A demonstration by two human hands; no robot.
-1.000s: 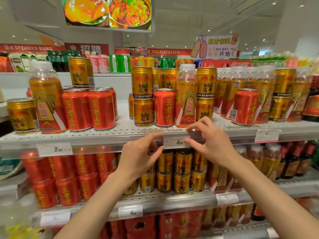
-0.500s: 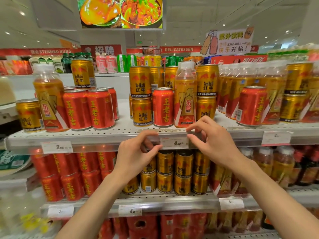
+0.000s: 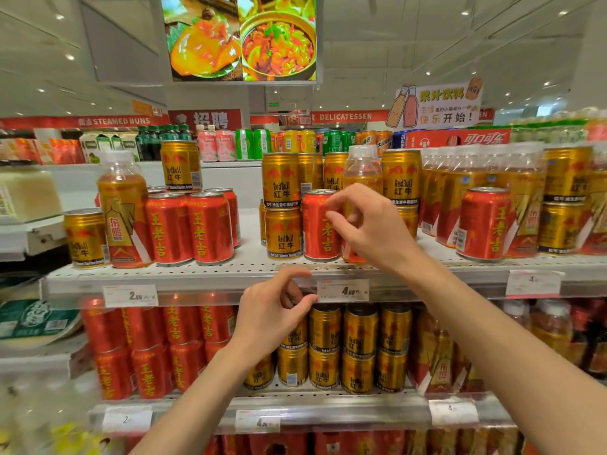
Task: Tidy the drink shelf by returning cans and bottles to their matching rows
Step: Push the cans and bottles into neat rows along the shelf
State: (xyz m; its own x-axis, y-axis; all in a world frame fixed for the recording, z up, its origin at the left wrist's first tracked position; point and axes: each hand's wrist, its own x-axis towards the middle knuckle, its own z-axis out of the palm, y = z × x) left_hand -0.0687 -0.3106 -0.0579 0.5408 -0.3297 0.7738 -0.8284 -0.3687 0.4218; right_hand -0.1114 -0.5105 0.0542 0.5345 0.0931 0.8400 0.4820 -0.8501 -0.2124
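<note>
A red can (image 3: 317, 238) stands among gold Red Bull cans (image 3: 283, 233) on the upper shelf (image 3: 197, 270). My right hand (image 3: 368, 224) is raised in front of an orange bottle (image 3: 361, 165), its half-curled fingertips at the red can's right side. My left hand (image 3: 276, 310) stays at the shelf's front rail and pinches the strip beside the 4.00 price tag (image 3: 343, 290). The red-can row (image 3: 189, 228) stands further left, with an orange bottle (image 3: 123, 211) and a gold can (image 3: 85, 238) beside it. Another red can (image 3: 483, 224) sits among bottles at the right.
The lower shelf holds red cans (image 3: 147, 349), gold cans (image 3: 341, 349) and orange bottles (image 3: 437, 356) in rows. A 2.00 price tag (image 3: 131, 295) hangs left on the rail. Behind the shelf are other drink displays and a food screen (image 3: 243, 37) overhead.
My right hand has left the price tag and risen to the red can among the gold cans. My left hand has stayed at the rail.
</note>
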